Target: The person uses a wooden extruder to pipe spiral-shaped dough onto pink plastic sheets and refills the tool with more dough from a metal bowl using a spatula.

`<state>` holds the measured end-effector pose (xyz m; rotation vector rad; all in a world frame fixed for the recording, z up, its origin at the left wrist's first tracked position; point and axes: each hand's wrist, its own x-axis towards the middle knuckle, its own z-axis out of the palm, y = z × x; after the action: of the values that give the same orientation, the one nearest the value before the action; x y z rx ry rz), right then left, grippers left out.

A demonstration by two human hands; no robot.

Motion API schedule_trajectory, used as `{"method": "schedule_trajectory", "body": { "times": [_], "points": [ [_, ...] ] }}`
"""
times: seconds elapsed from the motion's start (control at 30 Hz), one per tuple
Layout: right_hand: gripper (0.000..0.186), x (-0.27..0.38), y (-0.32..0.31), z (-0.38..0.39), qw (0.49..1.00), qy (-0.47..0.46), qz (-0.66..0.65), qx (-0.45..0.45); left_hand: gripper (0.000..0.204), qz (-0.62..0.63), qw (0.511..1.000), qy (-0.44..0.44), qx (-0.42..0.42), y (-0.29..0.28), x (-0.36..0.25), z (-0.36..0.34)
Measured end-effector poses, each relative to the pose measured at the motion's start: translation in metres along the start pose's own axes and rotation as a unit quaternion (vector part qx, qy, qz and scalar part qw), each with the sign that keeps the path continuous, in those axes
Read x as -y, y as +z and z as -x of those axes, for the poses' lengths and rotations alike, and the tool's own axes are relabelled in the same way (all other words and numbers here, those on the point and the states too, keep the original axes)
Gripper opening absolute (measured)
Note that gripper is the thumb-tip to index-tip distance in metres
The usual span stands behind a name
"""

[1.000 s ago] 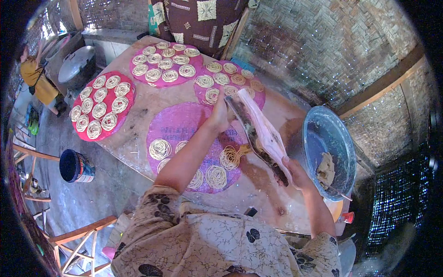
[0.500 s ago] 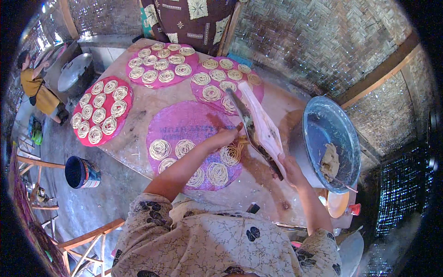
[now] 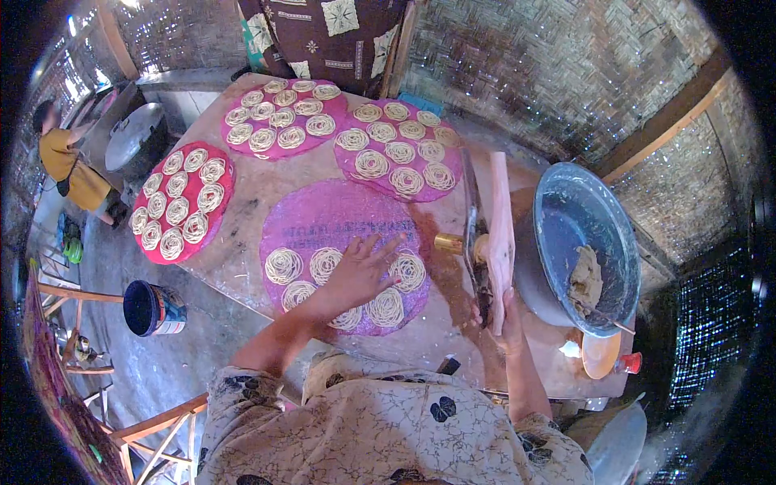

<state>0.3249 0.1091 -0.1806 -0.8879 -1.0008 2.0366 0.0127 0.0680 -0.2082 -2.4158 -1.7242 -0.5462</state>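
My left hand [image 3: 364,273] hovers over a round purple mat [image 3: 323,208] with its fingers spread and nothing in them. Beneath and around that hand lie several coiled noodle nests [image 3: 284,266], some partly hidden by the hand and forearm. My right hand [image 3: 511,327] grips the near end of a lever-style noodle press. This press has a pale wooden bar [image 3: 501,234], a dark bar [image 3: 472,218] alongside it, and a brass cylinder [image 3: 449,243] pointing left. It stands away from the mat, to its right.
A large blue-rimmed basin [image 3: 558,210] holding a lump of dough [image 3: 585,279] stands at the right. Several mats of nests, including a red one [image 3: 212,234], cover the table's far and left parts. A bucket [image 3: 153,309] is on the floor. Another person [image 3: 77,166] stands far left.
My left hand has left the press and moved left and nearer over the purple mat, fingers spread. My right hand has turned the press more upright in view, baring its brass cylinder.
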Motion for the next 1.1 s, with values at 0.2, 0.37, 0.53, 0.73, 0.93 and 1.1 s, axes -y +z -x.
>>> {"method": "schedule_trajectory", "body": {
  "times": [0.2, 0.37, 0.53, 0.73, 0.93, 1.1],
  "points": [
    [0.065, -0.005, 0.011, 0.015, 0.997, -0.03, -0.064, 0.012, 0.021, 0.128, 0.988, -0.081, -0.011, -0.007, 0.023, -0.041],
    [0.067, -0.003, 0.005, 0.022, 0.997, -0.043, -0.058, 0.031, 0.017, 0.139, 0.99, -0.003, 0.026, 0.02, 0.023, -0.072],
    [0.063, -0.01, -0.015, 0.032, 0.997, -0.049, -0.062, 0.004, 0.02, 0.11, 0.991, 0.024, 0.069, 0.029, 0.022, -0.079],
    [0.056, -0.024, -0.036, 0.034, 0.995, -0.065, -0.075, -0.01, 0.022, 0.171, 0.982, 0.048, 0.062, 0.025, 0.026, -0.08],
    [0.056, -0.019, -0.024, 0.029, 0.994, -0.06, -0.091, 0.023, 0.019, 0.178, 0.976, 0.071, 0.102, 0.027, 0.023, -0.085],
    [0.062, -0.013, -0.01, 0.03, 0.994, -0.044, -0.099, 0.007, 0.02, 0.18, 0.971, 0.072, 0.139, 0.012, 0.014, -0.084]
  ]
}}
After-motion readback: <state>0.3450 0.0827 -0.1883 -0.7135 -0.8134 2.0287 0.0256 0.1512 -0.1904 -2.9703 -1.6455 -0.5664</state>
